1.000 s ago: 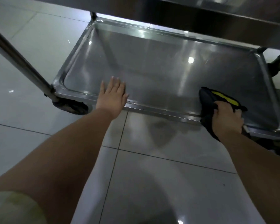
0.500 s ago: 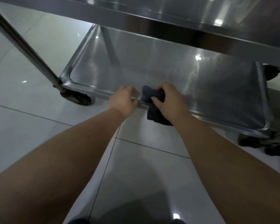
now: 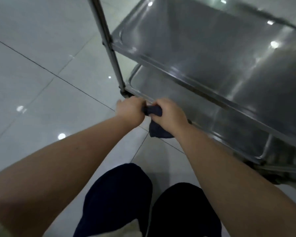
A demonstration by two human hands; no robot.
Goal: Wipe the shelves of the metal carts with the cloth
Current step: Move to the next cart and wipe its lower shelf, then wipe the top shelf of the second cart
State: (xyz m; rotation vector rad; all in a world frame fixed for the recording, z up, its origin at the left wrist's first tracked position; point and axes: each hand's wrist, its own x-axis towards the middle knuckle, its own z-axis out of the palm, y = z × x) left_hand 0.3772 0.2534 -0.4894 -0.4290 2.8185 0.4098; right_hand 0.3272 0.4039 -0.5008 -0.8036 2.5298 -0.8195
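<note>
From the head view, both hands meet at the front rim of the lower shelf (image 3: 169, 93) of the metal cart (image 3: 229, 69): the left hand (image 3: 129, 111) and the right hand (image 3: 167, 115) are each curled around the dark cloth (image 3: 154, 120), fingers closed tight on it, with a loose tail of the fabric hanging below the right wrist toward the tiled floor (image 3: 41, 82). The main risk, as I judge it, is that the bunched cloth only skims the rim and leaves the flat of the shelf untouched; a twisted wad gives little contact. The dangling tail could also drag on the floor and carry grit back onto the steel. The cart stands on wheels, so a hard push along the rim may roll it away. The tray-like lower shelf and the upper shelf (image 3: 220, 48) above it both look bare, showing only light reflections, though blur hides fine marks.
</note>
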